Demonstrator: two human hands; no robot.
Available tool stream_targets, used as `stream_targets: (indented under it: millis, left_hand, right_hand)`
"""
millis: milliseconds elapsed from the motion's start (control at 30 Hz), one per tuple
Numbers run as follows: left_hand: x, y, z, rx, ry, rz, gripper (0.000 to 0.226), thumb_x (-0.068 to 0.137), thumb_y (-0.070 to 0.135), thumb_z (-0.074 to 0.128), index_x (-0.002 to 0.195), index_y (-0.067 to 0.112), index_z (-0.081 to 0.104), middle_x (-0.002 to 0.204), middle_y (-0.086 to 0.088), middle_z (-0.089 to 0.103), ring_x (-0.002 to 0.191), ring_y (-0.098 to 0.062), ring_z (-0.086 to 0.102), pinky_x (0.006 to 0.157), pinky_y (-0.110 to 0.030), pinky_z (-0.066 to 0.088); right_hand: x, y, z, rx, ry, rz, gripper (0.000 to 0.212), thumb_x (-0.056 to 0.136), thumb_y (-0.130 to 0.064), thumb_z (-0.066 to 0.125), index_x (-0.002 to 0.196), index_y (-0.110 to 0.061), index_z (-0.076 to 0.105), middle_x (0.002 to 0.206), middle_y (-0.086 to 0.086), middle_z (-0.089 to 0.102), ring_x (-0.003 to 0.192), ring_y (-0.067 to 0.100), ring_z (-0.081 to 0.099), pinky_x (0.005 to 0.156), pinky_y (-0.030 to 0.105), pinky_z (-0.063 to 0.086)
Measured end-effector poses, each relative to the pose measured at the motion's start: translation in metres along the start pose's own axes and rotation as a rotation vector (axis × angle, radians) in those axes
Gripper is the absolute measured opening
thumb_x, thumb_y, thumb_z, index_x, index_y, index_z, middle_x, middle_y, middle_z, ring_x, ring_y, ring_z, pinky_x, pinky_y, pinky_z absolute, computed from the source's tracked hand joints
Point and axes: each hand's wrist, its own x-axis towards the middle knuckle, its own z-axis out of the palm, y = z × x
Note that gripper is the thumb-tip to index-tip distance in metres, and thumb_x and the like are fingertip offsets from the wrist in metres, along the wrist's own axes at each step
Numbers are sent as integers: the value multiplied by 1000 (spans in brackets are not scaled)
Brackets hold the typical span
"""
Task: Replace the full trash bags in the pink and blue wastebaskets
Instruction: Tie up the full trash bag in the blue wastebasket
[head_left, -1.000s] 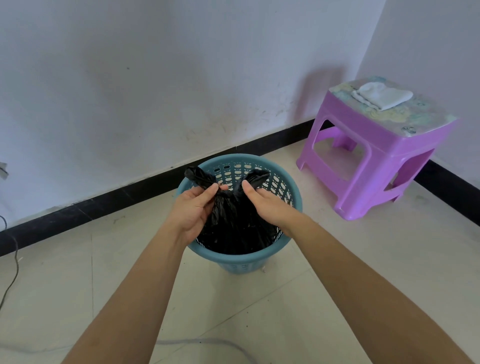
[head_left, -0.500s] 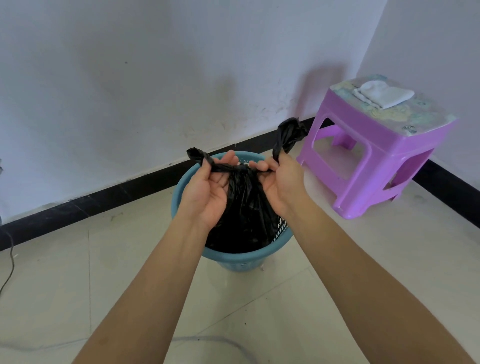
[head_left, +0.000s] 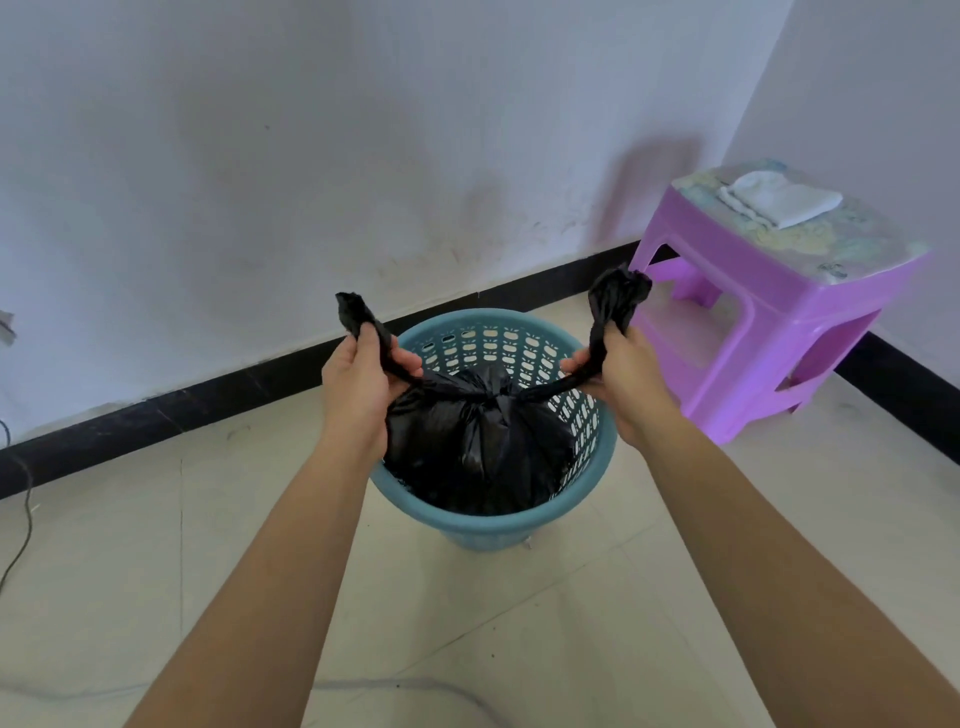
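A blue perforated wastebasket (head_left: 488, 527) stands on the tiled floor near the wall. Inside it sits a full black trash bag (head_left: 478, 447), its top gathered into a knot at the middle. My left hand (head_left: 358, 389) is shut on the bag's left ear, whose end sticks up above my fist. My right hand (head_left: 623, 384) is shut on the right ear, its end also poking up. Both ears are stretched taut, out to the sides over the basket's rim. No pink wastebasket is in view.
A purple plastic stool (head_left: 769, 306) stands to the right in the room's corner, with a folded white cloth (head_left: 779, 200) on top. A black skirting (head_left: 156, 421) runs along the wall. A thin cable (head_left: 21, 525) lies on the floor at the left.
My hands have moved apart, pulling the two bag ears outward and tightening the knot. A second ago they were close together over the basket's middle.
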Motion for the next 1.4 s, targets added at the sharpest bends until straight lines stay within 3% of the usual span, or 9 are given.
stream_targets:
  millis: [133, 300, 400, 600, 800, 933, 1167, 1267, 1400]
  left_hand:
    - [-9, 9, 19, 395, -130, 214, 30, 100, 46, 40, 84, 29, 60, 87, -5, 74, 84, -33, 71, 81, -54, 58]
    - [-18, 15, 34, 267, -144, 170, 28, 104, 40, 38, 95, 22, 57, 87, -10, 75, 82, -32, 74, 74, -45, 61]
    - [-17, 18, 33, 176, -121, 114, 31, 105, 39, 37, 102, 15, 57, 85, -10, 76, 81, -28, 75, 68, -37, 61]
    - [-11, 18, 24, -174, -99, -23, 34, 105, 37, 39, 97, 11, 59, 85, -13, 76, 90, -29, 74, 71, -35, 60]
    - [-3, 12, 7, 788, -153, -138, 85, 77, 83, 47, 132, 18, 47, 116, 0, 62, 98, -22, 63, 77, -34, 50]
    - [-6, 10, 0, 915, -323, -82, 91, 71, 46, 84, 139, 31, 25, 107, 7, 60, 74, -15, 69, 48, -21, 50]
    - [-18, -15, 13, 242, -287, -80, 59, 73, -3, 81, 125, 7, 54, 94, -9, 76, 89, -26, 74, 78, -37, 61]
    - [-16, -18, 14, 110, -305, -198, 64, 72, -3, 80, 131, 0, 54, 88, -4, 77, 85, -16, 74, 71, -23, 57]
    - [-17, -22, 15, 571, -225, -48, 34, 83, 20, 77, 116, 14, 69, 74, 7, 71, 64, 0, 63, 63, -18, 50]
  right_hand:
    - [-3, -16, 16, -85, -160, -49, 30, 100, -46, 41, 109, -30, 66, 99, -13, 69, 96, 14, 59, 88, 36, 47]
    - [-18, 2, 30, 299, -288, 84, 27, 72, -26, 47, 66, -22, 73, 69, -6, 64, 74, 13, 58, 88, 35, 51]
    - [-15, 27, 32, 35, -145, 139, 35, 64, -29, 64, 97, -18, 71, 92, -2, 73, 89, 16, 67, 84, 35, 54]
    - [-8, 51, 31, -177, -132, 97, 25, 95, -44, 62, 99, -23, 73, 98, -9, 76, 97, 12, 70, 81, 26, 55]
    - [-11, 50, 31, -254, -67, -78, 25, 92, -43, 67, 83, -21, 76, 77, -4, 76, 72, 12, 68, 76, 36, 56]
    - [-13, 50, 32, -277, -51, -116, 30, 92, -44, 67, 87, -16, 76, 84, 4, 76, 77, 17, 68, 81, 42, 56]
    - [-14, 40, 31, -95, -117, -10, 25, 88, -41, 75, 96, -18, 80, 67, -9, 65, 61, 3, 55, 64, 18, 48]
    - [-16, 36, 29, 13, -154, 76, 31, 82, -40, 81, 99, -14, 80, 68, -3, 62, 62, 8, 51, 65, 24, 46]
    - [-18, 39, 29, 30, -179, 78, 28, 82, -38, 81, 96, -14, 81, 66, -6, 63, 63, 7, 52, 64, 22, 47]
